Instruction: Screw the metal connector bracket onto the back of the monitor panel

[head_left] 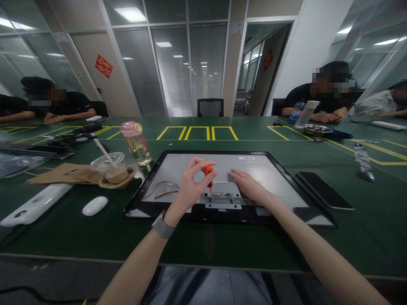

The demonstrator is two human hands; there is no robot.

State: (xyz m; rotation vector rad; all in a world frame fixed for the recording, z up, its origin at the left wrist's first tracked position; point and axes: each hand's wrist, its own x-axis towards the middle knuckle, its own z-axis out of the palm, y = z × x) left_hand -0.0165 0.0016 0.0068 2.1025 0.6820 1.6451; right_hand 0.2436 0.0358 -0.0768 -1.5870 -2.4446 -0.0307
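An opened monitor panel (273, 169) with a black frame and a grey metal back lies flat on the green table. My left hand (192, 182) grips the orange handle of a screwdriver (209, 174), held upright. Its shaft points down at the left part of a metal bracket (222, 198) with video ports, near the panel's front edge; whether the tip sits in a screw is too small to tell. My right hand (246, 184) lies flat, fingers stretched, on the panel beside the bracket's right end. Thin wires (165, 186) run across the panel's left side.
Left of the panel are a pink-lidded bottle (136, 144), a plastic cup (110, 165) in a cardboard holder, a white mouse (95, 206) and a white device (36, 205). A black phone (324, 189) lies to the right. Several people sit across the table (197, 245).
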